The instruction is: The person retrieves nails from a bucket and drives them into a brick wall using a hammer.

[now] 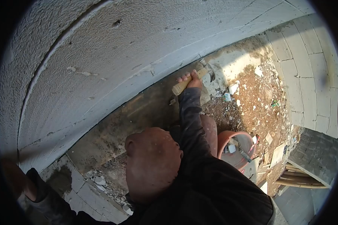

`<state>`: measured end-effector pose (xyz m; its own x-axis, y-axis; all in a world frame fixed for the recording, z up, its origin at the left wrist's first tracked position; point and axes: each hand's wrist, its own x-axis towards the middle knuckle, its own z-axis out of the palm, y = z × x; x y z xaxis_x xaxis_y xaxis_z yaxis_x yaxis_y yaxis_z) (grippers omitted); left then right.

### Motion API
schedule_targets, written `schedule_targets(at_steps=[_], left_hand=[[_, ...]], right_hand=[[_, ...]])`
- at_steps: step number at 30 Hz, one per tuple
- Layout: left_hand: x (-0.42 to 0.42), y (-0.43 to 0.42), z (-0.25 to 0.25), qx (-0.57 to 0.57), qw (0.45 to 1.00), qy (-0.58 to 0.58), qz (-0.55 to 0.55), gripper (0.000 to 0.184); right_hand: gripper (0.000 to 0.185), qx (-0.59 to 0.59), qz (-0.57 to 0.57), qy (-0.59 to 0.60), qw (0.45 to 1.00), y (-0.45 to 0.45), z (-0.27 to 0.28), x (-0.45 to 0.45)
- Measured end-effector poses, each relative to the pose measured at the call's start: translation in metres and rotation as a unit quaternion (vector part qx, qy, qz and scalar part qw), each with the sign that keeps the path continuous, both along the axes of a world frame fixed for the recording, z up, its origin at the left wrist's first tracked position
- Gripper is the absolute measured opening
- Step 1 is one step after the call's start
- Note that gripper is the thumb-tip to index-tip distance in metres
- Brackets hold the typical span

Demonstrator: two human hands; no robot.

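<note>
My right hand [193, 80] is closed around the thick yellowish handle of a tool [180, 87], low beside the foot of the grey wall [101, 52]. A curved metal part shows at the tool's far end, but its full shape is unclear. At the far left edge my left hand [17, 178] is dark and blurred close to the wall; its fingers cannot be made out. Between my arms a rounded reddish-brown form [152, 165], which looks like my covered knee, hides part of the ground.
A reddish bucket [221, 141] holding rubble and a tool stands right of my right forearm. Broken white pieces and brown debris [257, 93] cover the ground. A block wall [304, 71] curves along the right, with wooden slats [301, 179] below it.
</note>
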<state>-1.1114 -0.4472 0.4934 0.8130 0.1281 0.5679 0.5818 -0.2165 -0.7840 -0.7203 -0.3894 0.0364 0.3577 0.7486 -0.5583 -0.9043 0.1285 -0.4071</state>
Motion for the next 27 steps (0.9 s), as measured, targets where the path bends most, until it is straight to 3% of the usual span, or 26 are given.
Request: schedule_targets(at_steps=[4,5,6,7,8,10,11,12,14,16,18,22,24,27], left_hand=[[0.017,-0.023,-0.003,-0.033,0.999,-0.041,0.008,0.042],[0.035,-0.023,-0.024,-0.047,0.984,-0.142,-0.097,0.038],[0.076,-0.035,-0.057,-0.102,0.936,-0.322,-0.103,0.04],[0.117,-0.046,-0.089,-0.14,0.848,-0.493,-0.13,0.042],[0.151,-0.054,-0.108,-0.276,0.785,-0.549,-0.08,0.038],[0.221,-0.048,-0.156,-0.557,0.469,-0.683,-0.056,0.024],[0.239,-0.038,-0.193,-0.648,0.314,-0.692,-0.042,0.021],[0.257,-0.024,-0.23,-0.702,0.201,-0.684,-0.008,0.019],[0.291,0.004,-0.296,-0.749,0.012,-0.663,-0.01,0.011],[0.32,0.033,-0.36,-0.76,-0.11,-0.64,-0.03,0.011],[0.354,0.057,-0.408,-0.725,-0.176,-0.665,-0.017,0.024],[0.393,0.077,-0.452,-0.733,-0.135,-0.666,-0.027,0.036],[0.399,0.087,-0.488,-0.701,-0.164,-0.686,-0.107,0.04],[0.41,0.102,-0.504,-0.663,-0.183,-0.714,-0.129,0.041]], right_hand=[[0.011,-0.017,-0.048,-0.025,0.998,-0.033,0.022,0.017],[0.011,-0.027,-0.036,-0.03,0.999,-0.042,0.026,0.025],[0.01,-0.041,-0.023,-0.036,0.998,-0.056,0.028,0.032],[0.01,-0.038,-0.034,-0.031,0.998,-0.068,0.033,0.037],[0.01,-0.046,-0.03,-0.054,0.997,-0.075,0.039,0.041],[0.009,-0.045,-0.033,-0.066,0.996,-0.081,0.039,0.052],[0.009,-0.042,-0.04,-0.061,0.996,-0.084,0.042,0.058],[0.009,-0.035,-0.03,-0.075,0.996,-0.088,0.05,0.062],[0.011,-0.029,-0.023,-0.099,0.994,-0.094,0.064,0.069],[0.012,-0.022,-0.002,-0.111,0.994,-0.098,0.063,0.078],[0.013,-0.017,0.021,-0.123,0.992,-0.101,0.066,0.083],[0.014,-0.016,0.033,-0.179,0.983,-0.11,0.083,0.09],[0.015,-0.007,0.04,-0.187,0.982,-0.112,0.082,0.092],[0.019,-0.012,0.034,-0.192,0.981,-0.113,0.079,0.096]])
